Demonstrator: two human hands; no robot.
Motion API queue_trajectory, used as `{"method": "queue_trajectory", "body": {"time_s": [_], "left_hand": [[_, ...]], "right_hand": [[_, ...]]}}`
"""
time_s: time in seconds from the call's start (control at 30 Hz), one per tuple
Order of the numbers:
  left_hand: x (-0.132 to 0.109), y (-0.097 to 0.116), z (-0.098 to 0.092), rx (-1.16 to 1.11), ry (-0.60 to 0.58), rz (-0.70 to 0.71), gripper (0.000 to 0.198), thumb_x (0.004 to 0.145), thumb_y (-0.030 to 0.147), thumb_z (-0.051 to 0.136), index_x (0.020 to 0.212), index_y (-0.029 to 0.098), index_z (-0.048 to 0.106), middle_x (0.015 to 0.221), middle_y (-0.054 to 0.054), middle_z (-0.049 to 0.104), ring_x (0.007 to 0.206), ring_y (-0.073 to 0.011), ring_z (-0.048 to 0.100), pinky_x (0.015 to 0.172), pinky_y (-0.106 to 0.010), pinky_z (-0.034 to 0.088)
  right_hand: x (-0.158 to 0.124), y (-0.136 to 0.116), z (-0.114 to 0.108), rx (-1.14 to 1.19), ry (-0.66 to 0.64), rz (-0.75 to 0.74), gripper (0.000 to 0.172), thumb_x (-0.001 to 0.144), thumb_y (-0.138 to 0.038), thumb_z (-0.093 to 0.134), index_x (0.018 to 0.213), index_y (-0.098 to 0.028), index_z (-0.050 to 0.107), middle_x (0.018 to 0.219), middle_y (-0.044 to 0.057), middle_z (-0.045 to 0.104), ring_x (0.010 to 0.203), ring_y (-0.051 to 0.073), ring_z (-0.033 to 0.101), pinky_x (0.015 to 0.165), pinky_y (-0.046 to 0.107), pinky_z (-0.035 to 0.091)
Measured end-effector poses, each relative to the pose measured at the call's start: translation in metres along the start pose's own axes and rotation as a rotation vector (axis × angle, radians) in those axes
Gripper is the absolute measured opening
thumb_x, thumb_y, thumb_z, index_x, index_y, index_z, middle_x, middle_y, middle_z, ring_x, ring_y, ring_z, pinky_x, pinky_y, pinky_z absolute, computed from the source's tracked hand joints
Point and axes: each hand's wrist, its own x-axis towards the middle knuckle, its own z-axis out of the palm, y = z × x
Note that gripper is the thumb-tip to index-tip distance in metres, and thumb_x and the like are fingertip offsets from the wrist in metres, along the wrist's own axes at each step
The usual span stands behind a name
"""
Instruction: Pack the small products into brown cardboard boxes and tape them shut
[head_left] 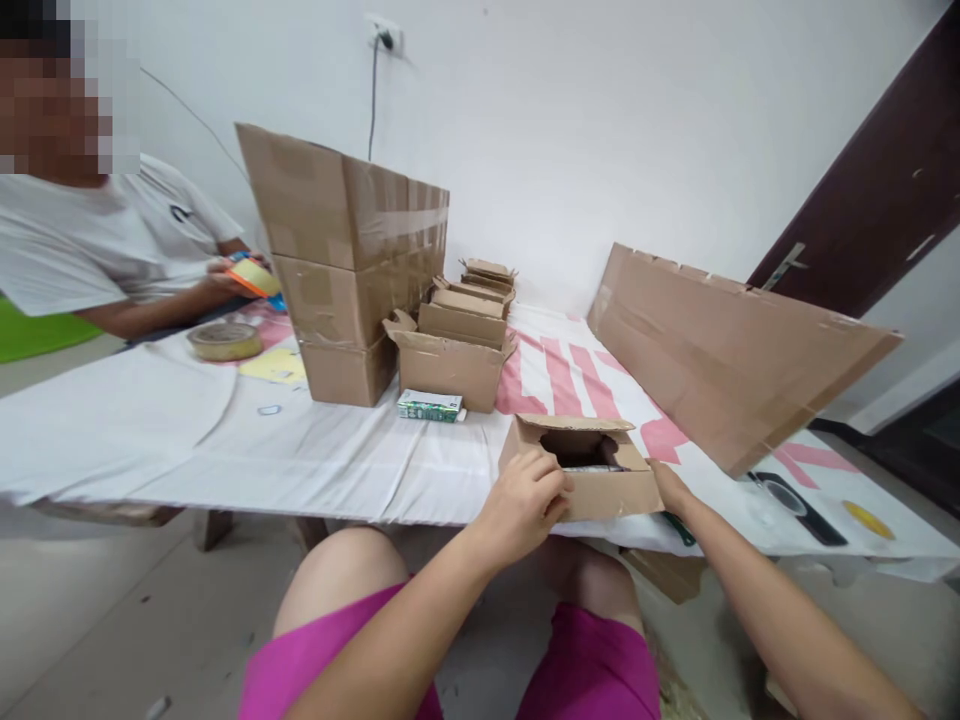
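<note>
A small cardboard box (607,494) lies at the table's near edge, its top partly open with a dark gap. My left hand (529,497) is closed on the box's left front corner, fingers bent. At the box's right side is my right hand (667,488), its fingers mostly hidden behind the cardboard. Something green shows just under that hand. A small green and white packet (430,405) lies to the left, in front of an open cardboard box (450,372).
Stacked closed boxes (322,300) stand left of a row of open ones. At the right leans a large cardboard sheet (720,350). A tape roll (225,341) lies at the left, near a person (112,250) holding a tape dispenser (255,277). Black scissors-like item (802,510) lies right.
</note>
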Motion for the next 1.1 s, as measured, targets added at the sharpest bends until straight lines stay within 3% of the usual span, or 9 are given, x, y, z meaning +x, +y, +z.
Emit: {"method": "queue_trajectory", "body": {"time_s": [0.13, 0.23, 0.37, 0.47, 0.57, 0.73, 0.9, 0.97, 1.1], "left_hand": [[-0.001, 0.002, 0.006, 0.127, -0.040, -0.012, 0.015, 0.086, 0.013, 0.047, 0.086, 0.020, 0.060, 0.087, -0.007, 0.057, 0.082, -0.0200, 0.049, 0.070, -0.033, 0.041], [-0.002, 0.008, 0.009, 0.207, -0.095, -0.033, 0.022, 0.084, 0.010, 0.047, 0.100, 0.019, 0.059, 0.101, -0.008, 0.057, 0.091, -0.0219, 0.048, 0.075, -0.036, 0.040], [-0.001, 0.019, 0.010, 0.275, -0.186, -0.053, 0.035, 0.085, 0.011, 0.046, 0.119, 0.018, 0.052, 0.113, -0.010, 0.056, 0.101, -0.0236, 0.048, 0.083, -0.039, 0.039], [-0.002, 0.026, 0.013, 0.311, -0.230, -0.091, 0.030, 0.088, 0.014, 0.043, 0.116, 0.016, 0.053, 0.106, -0.009, 0.058, 0.097, -0.0223, 0.051, 0.086, -0.039, 0.039], [-0.005, 0.032, 0.014, 0.350, -0.206, -0.099, 0.027, 0.090, 0.015, 0.039, 0.113, 0.016, 0.054, 0.102, -0.008, 0.059, 0.095, -0.0208, 0.052, 0.100, -0.044, 0.030], [-0.005, 0.039, 0.010, 0.374, -0.193, -0.104, 0.029, 0.091, 0.016, 0.039, 0.117, 0.016, 0.053, 0.099, -0.007, 0.059, 0.104, -0.0228, 0.049, 0.110, -0.049, 0.018], [-0.004, 0.042, 0.006, 0.389, -0.253, -0.088, 0.032, 0.087, 0.017, 0.047, 0.118, 0.014, 0.054, 0.098, -0.009, 0.060, 0.105, -0.0259, 0.049, 0.106, -0.049, 0.025], [-0.005, 0.042, 0.005, 0.398, -0.241, -0.091, 0.029, 0.086, 0.018, 0.049, 0.115, 0.015, 0.056, 0.101, -0.009, 0.061, 0.109, -0.0273, 0.049, 0.107, -0.049, 0.025], [-0.007, 0.039, -0.004, 0.442, -0.125, -0.193, 0.024, 0.081, 0.018, 0.057, 0.105, 0.021, 0.062, 0.139, -0.009, 0.047, 0.133, -0.0380, 0.030, 0.107, -0.057, 0.023]], "right_hand": [[-0.001, -0.025, -0.027, 0.077, 0.207, -0.085, 0.034, 0.085, -0.041, 0.047, 0.101, -0.014, 0.059, 0.098, 0.011, 0.066, 0.086, 0.020, 0.061, 0.079, 0.033, 0.048], [-0.022, -0.067, -0.047, 0.266, 0.333, -0.361, 0.034, 0.090, -0.045, 0.041, 0.100, -0.017, 0.058, 0.090, 0.007, 0.066, 0.080, 0.018, 0.062, 0.076, 0.033, 0.050], [-0.062, -0.130, -0.048, 0.183, -0.084, -0.747, 0.028, 0.093, -0.037, 0.042, 0.105, -0.021, 0.061, 0.100, 0.007, 0.068, 0.089, 0.018, 0.064, 0.079, 0.034, 0.052], [-0.078, -0.153, -0.035, 0.031, -0.268, -0.798, 0.034, 0.096, -0.035, 0.033, 0.115, -0.021, 0.058, 0.115, 0.008, 0.065, 0.108, 0.019, 0.059, 0.093, 0.037, 0.048], [-0.081, -0.153, -0.028, -0.083, -0.261, -0.698, 0.041, 0.097, -0.037, 0.028, 0.123, -0.019, 0.053, 0.121, 0.010, 0.062, 0.115, 0.021, 0.056, 0.098, 0.040, 0.046], [-0.075, -0.147, -0.037, -0.365, 0.002, -0.590, 0.058, 0.087, -0.046, 0.049, 0.136, -0.017, 0.042, 0.142, 0.016, 0.041, 0.128, 0.034, 0.041, 0.103, 0.052, 0.038], [-0.050, -0.130, -0.037, -0.515, -0.081, -0.592, 0.088, 0.074, -0.057, 0.063, 0.146, -0.022, 0.025, 0.154, 0.015, 0.021, 0.137, 0.040, 0.025, 0.101, 0.056, 0.037], [-0.041, -0.120, -0.034, -0.520, -0.119, -0.678, 0.093, 0.073, -0.059, 0.062, 0.147, -0.021, 0.021, 0.154, 0.015, 0.021, 0.139, 0.037, 0.020, 0.107, 0.054, 0.031], [-0.036, -0.107, -0.028, -0.446, -0.126, -0.736, 0.087, 0.077, -0.062, 0.055, 0.147, -0.023, 0.020, 0.146, 0.013, 0.036, 0.133, 0.031, 0.033, 0.107, 0.050, 0.031]]}}
